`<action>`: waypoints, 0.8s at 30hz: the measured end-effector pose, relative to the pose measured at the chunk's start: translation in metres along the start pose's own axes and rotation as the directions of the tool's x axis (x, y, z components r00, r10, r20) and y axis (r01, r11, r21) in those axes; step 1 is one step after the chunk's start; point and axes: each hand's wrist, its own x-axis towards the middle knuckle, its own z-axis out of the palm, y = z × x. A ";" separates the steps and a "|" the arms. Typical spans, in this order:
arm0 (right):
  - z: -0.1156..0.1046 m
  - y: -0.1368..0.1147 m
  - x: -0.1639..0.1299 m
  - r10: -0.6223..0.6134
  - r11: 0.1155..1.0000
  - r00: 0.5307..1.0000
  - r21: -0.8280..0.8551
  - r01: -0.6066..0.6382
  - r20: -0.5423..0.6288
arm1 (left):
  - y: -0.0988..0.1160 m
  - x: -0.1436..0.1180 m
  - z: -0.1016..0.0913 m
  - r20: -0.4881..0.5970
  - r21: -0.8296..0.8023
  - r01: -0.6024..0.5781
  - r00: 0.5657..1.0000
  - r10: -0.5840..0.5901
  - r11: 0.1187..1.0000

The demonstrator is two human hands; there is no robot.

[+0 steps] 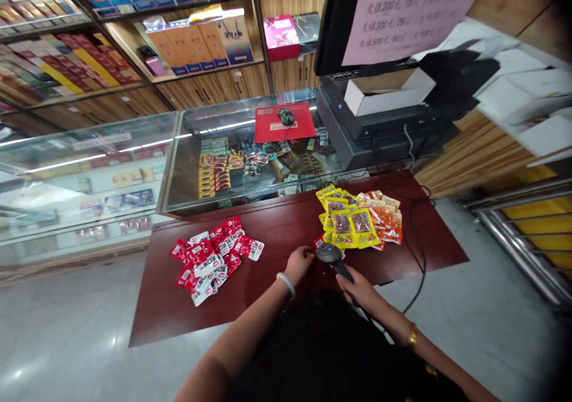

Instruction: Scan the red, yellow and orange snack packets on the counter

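Note:
My right hand (360,290) is wrapped round the handle of a dark barcode scanner (329,252), whose head points left over the counter. Just left of the scanner head is my left hand (299,264), its fingers curled together. Whether they grip anything is hard to make out. A red packet (319,240) shows partly from under the scanner head, close to those fingertips. Beyond the scanner lie yellow snack packets (353,222) in an overlapping pile, with orange packets (388,218) against their right side. Red and white packets (210,258) form a loose heap to the left.
The dark red counter (277,223) adjoins a glass display case (187,175) with small goods inside. A mouse (286,116) rests on a red mat (263,129). At the right stand a black machine (344,134), an open white box (379,101) and a trailing cable (423,259).

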 end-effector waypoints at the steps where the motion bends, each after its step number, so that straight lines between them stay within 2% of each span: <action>1: -0.008 0.003 -0.003 0.002 1.000 1.000 0.009 -0.001 -0.029 | 0.004 0.006 0.010 0.011 -0.106 0.043 0.999 -0.042 0.993; 3: -0.022 0.008 -0.008 -0.009 1.000 0.998 0.023 0.011 -0.069 | 0.014 0.015 0.025 0.022 -0.274 0.117 0.993 -0.116 0.955; 5: -0.032 0.011 -0.010 -0.014 0.999 0.995 0.039 0.018 -0.096 | 0.024 0.022 0.036 0.022 -0.353 0.167 0.985 -0.170 0.921; 7: -0.039 0.013 -0.010 -0.009 0.998 0.995 0.058 0.015 -0.100 | 0.034 0.027 0.043 0.013 -0.357 0.208 0.976 -0.218 0.910; 9: -0.043 0.015 -0.009 -0.006 0.997 0.996 0.074 0.012 -0.085 | 0.040 0.031 0.049 -0.018 -0.296 0.224 0.971 -0.239 0.929; 12: -0.047 0.016 -0.006 -0.006 0.997 0.998 0.082 0.011 -0.062 | 0.041 0.032 0.055 -0.119 -0.077 0.127 0.984 -0.136 0.989; 15: -0.048 0.015 -0.004 -0.001 0.998 0.999 0.058 0.004 -0.051 | 0.031 0.031 0.062 -0.116 0.052 0.072 0.991 -0.066 0.996; 19: -0.048 0.011 -0.002 0.023 0.999 0.999 0.030 -0.022 -0.040 | 0.019 0.031 0.074 -0.104 -0.005 0.119 0.987 -0.119 0.993; 24: -0.046 0.006 -0.001 0.030 0.999 0.998 0.028 -0.029 -0.051 | 0.016 0.037 0.084 -0.068 -0.107 0.054 0.996 -0.062 0.993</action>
